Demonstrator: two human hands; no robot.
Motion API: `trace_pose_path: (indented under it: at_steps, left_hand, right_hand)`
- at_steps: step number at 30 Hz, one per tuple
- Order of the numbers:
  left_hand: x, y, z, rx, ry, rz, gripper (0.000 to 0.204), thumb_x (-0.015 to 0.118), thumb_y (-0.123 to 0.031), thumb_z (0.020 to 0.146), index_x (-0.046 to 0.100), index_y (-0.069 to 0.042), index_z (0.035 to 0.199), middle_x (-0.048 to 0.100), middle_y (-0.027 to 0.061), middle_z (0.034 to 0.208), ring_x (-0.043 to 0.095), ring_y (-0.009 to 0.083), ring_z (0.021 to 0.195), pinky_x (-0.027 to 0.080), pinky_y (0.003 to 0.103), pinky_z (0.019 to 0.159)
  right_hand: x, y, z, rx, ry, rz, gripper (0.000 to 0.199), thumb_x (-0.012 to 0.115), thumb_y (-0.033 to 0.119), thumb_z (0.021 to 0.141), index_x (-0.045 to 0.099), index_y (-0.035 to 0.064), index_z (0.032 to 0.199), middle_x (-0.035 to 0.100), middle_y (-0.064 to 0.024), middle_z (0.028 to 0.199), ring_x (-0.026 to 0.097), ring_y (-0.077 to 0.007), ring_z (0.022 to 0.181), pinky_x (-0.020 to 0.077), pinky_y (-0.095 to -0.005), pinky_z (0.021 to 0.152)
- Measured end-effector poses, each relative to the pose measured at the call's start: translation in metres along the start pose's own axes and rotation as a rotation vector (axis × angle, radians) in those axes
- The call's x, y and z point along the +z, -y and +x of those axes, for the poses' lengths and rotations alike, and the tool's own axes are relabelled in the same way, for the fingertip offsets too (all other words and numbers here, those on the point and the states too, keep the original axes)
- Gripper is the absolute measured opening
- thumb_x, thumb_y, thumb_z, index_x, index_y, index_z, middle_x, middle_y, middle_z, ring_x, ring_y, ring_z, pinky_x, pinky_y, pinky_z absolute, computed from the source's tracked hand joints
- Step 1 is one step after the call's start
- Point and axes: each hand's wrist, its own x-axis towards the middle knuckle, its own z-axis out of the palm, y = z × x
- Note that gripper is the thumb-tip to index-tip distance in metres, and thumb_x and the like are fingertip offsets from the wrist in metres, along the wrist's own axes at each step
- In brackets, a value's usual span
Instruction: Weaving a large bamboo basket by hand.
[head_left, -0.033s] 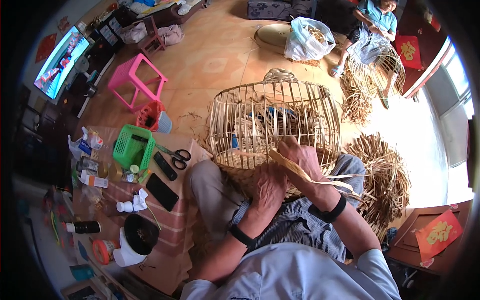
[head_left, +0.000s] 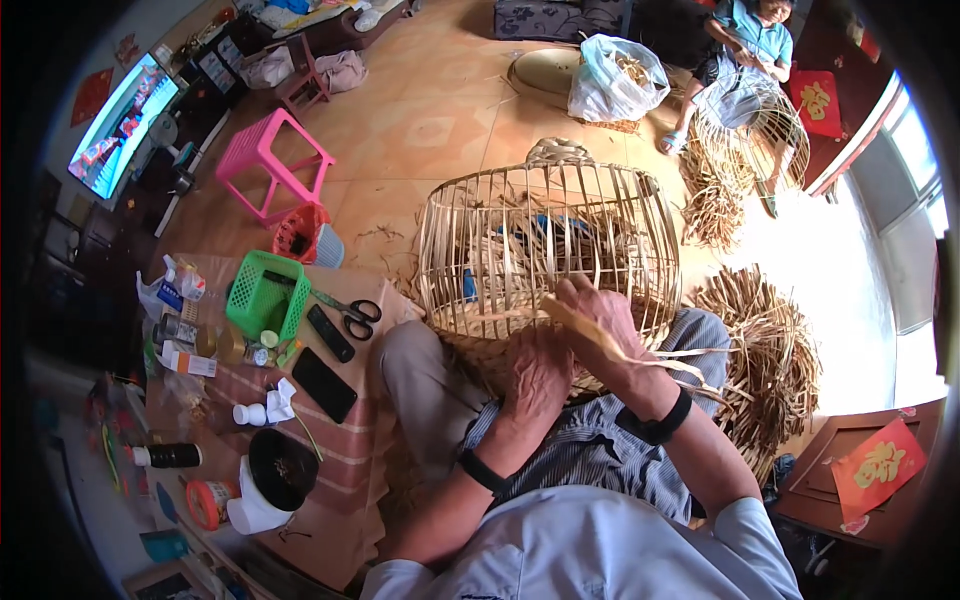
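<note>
Little has moved since the earlier frame: the right hand [head_left: 603, 318] sits a touch lower, and the pale, flat fibre strip [head_left: 572, 316] lying across it has swung slightly and looks blurred, as though being tugged or turned. The left hand [head_left: 540, 375] has hardly shifted. By my reading, so small a change means the work is still at the same spot, with a strip being worked in along the woven edge rather than a new section begun.

That edge belongs to the half-made wicker basket [head_left: 475, 350], which rests at the person's lap by the knees, its tightly plaited part toward the body and its open, upright ribs facing away. Both hands are close together against it, the left curled with knuckles up, the right with bent fingers among the ribs. Their fingertips are hidden, so I cannot tell whether either grips a rib or the strip, whose loose tail trails past the right wrist.

More fibre lies in a bundle [head_left: 765, 350] beside the right knee. Scissors [head_left: 362, 318] and a smartphone [head_left: 325, 385] lie on the counter [head_left: 345, 490] to the left, apart from both hands.
</note>
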Motion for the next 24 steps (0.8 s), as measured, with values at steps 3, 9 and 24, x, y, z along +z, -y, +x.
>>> trace_pose_path:
  at_steps: [3, 9, 24]
  left_hand:
    - [-0.002, 0.002, 0.0, -0.084, 0.171, -0.187, 0.023, 0.076, -0.016, 0.08, 0.065, 0.0, 0.094, 0.063, 0.0184, 0.093, 0.061, 0.0381, 0.09, 0.047, 0.05, 0.084]
    - [-0.008, 0.01, -0.001, 0.007, 0.074, -0.22, 0.038, 0.08, -0.022, 0.08, 0.063, -0.002, 0.108, 0.066, 0.0164, 0.094, 0.064, 0.0357, 0.095, 0.047, 0.048, 0.088]
    - [-0.015, 0.029, 0.005, 0.06, 0.122, -0.415, 0.054, 0.09, -0.018, 0.065, 0.069, -0.009, 0.114, 0.069, 0.0111, 0.094, 0.066, 0.0336, 0.093, 0.05, 0.046, 0.086]
  right_hand:
    - [-0.012, -0.002, -0.003, 0.093, -0.021, 0.284, 0.039, 0.064, 0.015, 0.09, 0.05, -0.0029, 0.121, 0.061, -0.0222, 0.086, 0.062, -0.0454, 0.076, 0.0501, -0.0484, 0.063]
    - [-0.02, -0.003, -0.04, 0.514, -0.102, 0.891, 0.044, 0.074, 0.006, 0.09, 0.051, 0.0021, 0.128, 0.071, -0.0217, 0.095, 0.073, -0.0315, 0.083, 0.0565, -0.0393, 0.07]
    - [0.018, -0.018, -0.146, 0.875, -0.142, 1.682, 0.032, 0.087, 0.009, 0.082, 0.064, 0.0055, 0.104, 0.071, 0.0019, 0.089, 0.06, -0.0044, 0.068, 0.047, -0.02, 0.059]
